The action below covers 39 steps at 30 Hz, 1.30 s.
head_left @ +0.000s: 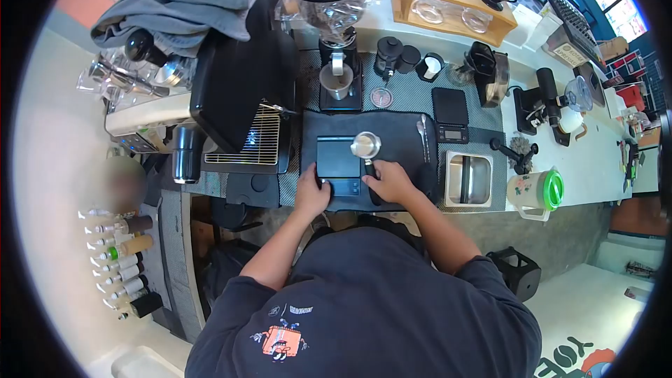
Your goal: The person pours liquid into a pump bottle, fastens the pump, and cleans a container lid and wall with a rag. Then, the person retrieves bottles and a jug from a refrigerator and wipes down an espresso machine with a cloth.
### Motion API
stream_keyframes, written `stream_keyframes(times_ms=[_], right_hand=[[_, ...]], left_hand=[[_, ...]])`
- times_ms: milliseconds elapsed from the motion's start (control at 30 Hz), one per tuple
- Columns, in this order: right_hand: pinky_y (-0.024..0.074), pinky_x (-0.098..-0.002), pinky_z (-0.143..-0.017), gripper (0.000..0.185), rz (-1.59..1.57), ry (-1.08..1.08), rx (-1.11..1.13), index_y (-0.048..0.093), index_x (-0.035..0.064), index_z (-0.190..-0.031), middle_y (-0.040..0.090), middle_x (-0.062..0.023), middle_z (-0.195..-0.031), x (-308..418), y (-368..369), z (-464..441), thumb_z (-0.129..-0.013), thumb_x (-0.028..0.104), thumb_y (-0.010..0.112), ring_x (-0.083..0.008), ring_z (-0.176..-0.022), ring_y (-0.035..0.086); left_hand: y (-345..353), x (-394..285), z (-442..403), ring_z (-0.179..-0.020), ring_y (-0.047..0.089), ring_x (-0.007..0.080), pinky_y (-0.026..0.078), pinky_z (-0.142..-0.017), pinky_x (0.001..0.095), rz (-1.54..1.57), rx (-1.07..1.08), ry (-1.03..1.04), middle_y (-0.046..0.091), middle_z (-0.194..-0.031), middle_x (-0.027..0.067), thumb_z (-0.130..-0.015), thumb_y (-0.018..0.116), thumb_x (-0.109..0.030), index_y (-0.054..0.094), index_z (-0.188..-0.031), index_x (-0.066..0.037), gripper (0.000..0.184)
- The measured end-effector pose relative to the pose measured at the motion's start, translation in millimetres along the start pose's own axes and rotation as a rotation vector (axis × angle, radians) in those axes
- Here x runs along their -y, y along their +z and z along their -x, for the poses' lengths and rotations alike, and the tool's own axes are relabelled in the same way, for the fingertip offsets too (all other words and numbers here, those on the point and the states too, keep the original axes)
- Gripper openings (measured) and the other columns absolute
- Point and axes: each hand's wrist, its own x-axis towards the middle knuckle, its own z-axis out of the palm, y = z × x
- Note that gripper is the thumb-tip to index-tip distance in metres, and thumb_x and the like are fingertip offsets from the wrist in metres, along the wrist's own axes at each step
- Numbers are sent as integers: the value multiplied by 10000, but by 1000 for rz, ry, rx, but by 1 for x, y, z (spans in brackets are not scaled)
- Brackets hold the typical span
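A black digital scale (334, 159) lies on the dark mat (406, 141) in front of me. My left hand (312, 190) grips its near left corner, fingers along the left edge and thumb over the front panel. My right hand (392, 183) is closed around the dark handle of a portafilter (367, 150). The portafilter's metal basket points away from me, at the right edge of the scale, with something pale brown inside. Whether the basket rests on the scale or hangs just above it, I cannot tell. Two thin spoons (423, 136) lie right of my right hand.
An espresso machine (241, 63) with a grey towel (182, 14) stands at left. Behind the mat is a coffee grinder (339, 63) with a cup under its spout. A second scale (450, 113), a metal bin (467, 178) and a green-lidded pitcher (537, 190) are at right.
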Motion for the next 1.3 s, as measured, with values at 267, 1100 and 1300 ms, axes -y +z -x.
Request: stream_keyframes(times_ms=[267, 1100, 1300], right_hand=[[577, -599, -864, 309, 332, -136, 160, 710, 13, -1063, 779, -270, -971, 50, 24, -54, -996, 308, 775, -503, -975, 747], [566, -314, -884, 283, -126, -341, -180, 699, -31, -1289, 696, -125, -1122, 104, 170, 25, -1006, -42, 693, -210, -969, 695], [570, -274, -760, 170, -513, -114, 91, 727, -15, -1222, 740, -66, -999, 139, 210, -8, -1071, 40, 671, -132, -780, 681]], left_hand=[[-23, 62, 20, -991, 741, 189, 626, -904, 330, 295, 234, -39, 760, -1201, 134, -982, 779, -38, 699, -1458, 32, 488], [-90, 163, 32, -992, 762, 264, 593, -906, 405, 454, 227, 24, 791, -1042, 125, -1112, 695, -443, 786, -1086, -48, 406], [-147, 129, 50, -1159, 742, 325, 597, -987, 417, 485, 151, 121, 726, -1251, 171, -1057, 774, -315, 743, -1233, -21, 344]])
